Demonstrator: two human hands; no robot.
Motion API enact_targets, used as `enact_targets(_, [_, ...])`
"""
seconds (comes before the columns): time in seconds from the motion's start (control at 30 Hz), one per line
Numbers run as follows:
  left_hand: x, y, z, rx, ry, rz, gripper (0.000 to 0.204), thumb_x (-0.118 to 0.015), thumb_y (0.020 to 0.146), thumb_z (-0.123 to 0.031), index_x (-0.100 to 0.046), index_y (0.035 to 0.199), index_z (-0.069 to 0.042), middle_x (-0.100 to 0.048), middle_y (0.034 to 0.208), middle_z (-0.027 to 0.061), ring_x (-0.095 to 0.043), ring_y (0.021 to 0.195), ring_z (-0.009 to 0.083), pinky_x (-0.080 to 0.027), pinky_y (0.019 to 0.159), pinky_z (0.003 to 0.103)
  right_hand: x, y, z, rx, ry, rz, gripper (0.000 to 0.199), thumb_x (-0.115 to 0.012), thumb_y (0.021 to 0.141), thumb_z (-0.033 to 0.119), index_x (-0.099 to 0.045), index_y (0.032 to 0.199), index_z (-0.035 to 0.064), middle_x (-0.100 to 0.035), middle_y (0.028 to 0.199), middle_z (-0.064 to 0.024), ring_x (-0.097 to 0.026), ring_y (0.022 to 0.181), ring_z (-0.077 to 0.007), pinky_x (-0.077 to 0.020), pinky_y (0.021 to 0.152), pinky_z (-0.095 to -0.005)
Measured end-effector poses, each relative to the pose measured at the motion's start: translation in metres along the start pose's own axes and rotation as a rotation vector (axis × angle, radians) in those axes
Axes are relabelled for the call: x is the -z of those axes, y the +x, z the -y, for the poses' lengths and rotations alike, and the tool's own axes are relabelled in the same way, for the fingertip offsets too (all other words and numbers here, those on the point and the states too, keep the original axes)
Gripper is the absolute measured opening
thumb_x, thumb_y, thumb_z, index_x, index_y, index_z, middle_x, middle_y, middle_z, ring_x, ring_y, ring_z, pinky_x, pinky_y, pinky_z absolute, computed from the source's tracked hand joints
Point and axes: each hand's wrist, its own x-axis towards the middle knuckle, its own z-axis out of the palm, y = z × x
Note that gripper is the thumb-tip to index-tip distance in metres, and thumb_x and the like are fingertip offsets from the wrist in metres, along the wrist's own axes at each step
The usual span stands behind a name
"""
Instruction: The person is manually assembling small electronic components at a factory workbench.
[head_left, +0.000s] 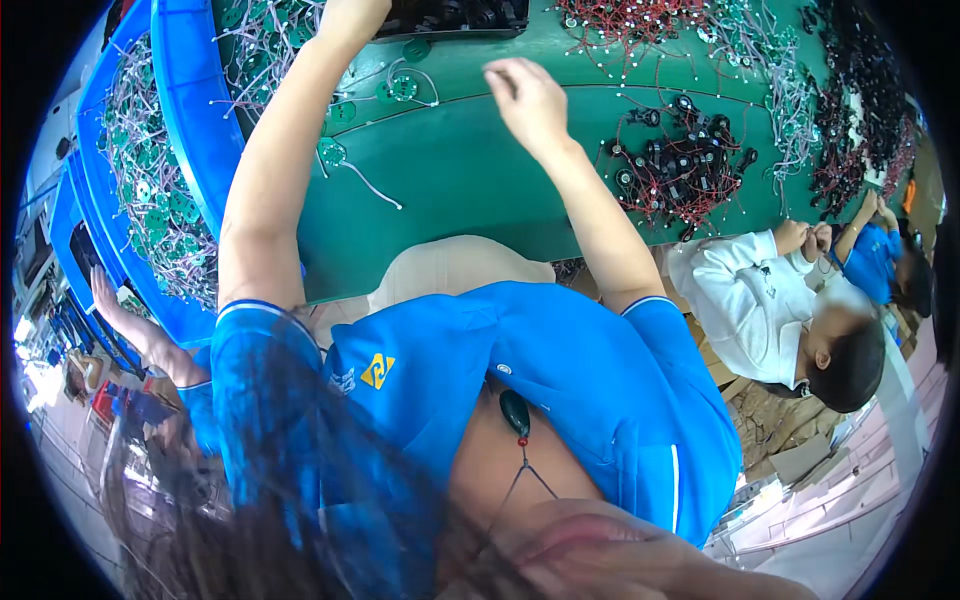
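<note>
My left arm stretches up the left side of the view. My left hand (348, 14) is at the top edge, half cut off, beside a blue bin (190, 110) and a black tray (455, 16). My right hand (525, 92) hovers over the green table (480, 190) with its fingers curled together; I see nothing in them. Round green circuit boards with white wires (333, 153) lie between the two hands, one board (402, 88) just left of my right hand. My blue shirt fills the lower middle.
A second blue bin (150, 200) holds several wired green boards. A heap of black parts on red wires (680, 165) lies right of my right arm, with more wire bundles (780, 70) behind. A person in white (755, 300), one in blue (880, 262), another's hand (105, 290).
</note>
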Motion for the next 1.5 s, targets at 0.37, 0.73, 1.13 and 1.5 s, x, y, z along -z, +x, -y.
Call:
enact_targets(0.37, [0.061,-0.054,-0.043,0.718,-0.811,0.109,0.019,-0.049,0.09,-0.009,-0.059,0.104,-0.001,-0.06,0.075,0.0055,-0.054,0.06,0.0066,-0.043,0.054,0.018,0.011,0.018,-0.048,-0.227,-0.098,-0.366,0.009,-0.058,0.079,0.017,-0.061,0.084,0.0096,-0.06,0.083,-0.008,-0.058,0.078,-0.0275,-0.0472,0.066,-0.0374])
enact_targets(0.73, [0.065,-0.111,-0.105,0.797,-1.135,0.323,0.031,-0.052,0.085,0.0,-0.05,0.116,-0.004,-0.055,0.08,0.0019,-0.054,0.066,0.0081,-0.044,0.059,0.02,0.06,0.083,-0.071,0.618,-0.894,0.007,0.013,-0.055,0.075,0.008,-0.053,0.088,0.0033,-0.051,0.094,-0.0121,-0.049,0.082,-0.0233,-0.0415,0.064,-0.0325])
enact_targets(1.13, [0.095,-0.122,-0.122,0.866,-1.253,0.229,0.023,-0.05,0.088,-0.004,-0.052,0.11,0.001,-0.059,0.086,0.0078,-0.059,0.067,0.0122,-0.048,0.063,0.023,0.094,0.073,-0.043,0.438,-0.639,0.005,0.012,-0.061,0.074,0.019,-0.063,0.082,0.01,-0.054,0.097,-0.0005,-0.049,0.093,-0.018,-0.0399,0.076,-0.0333])
enact_targets(1.5, [0.114,-0.125,-0.161,0.763,-1.216,0.079,0.024,-0.046,0.09,-0.005,-0.053,0.112,0.002,-0.06,0.089,0.0091,-0.058,0.066,0.0111,-0.048,0.061,0.021,0.07,-0.059,0.106,-0.088,0.394,0.155,0.015,-0.062,0.082,0.02,-0.06,0.082,0.0058,-0.057,0.063,-0.0031,-0.05,0.052,-0.0082,-0.0402,0.048,-0.0246])
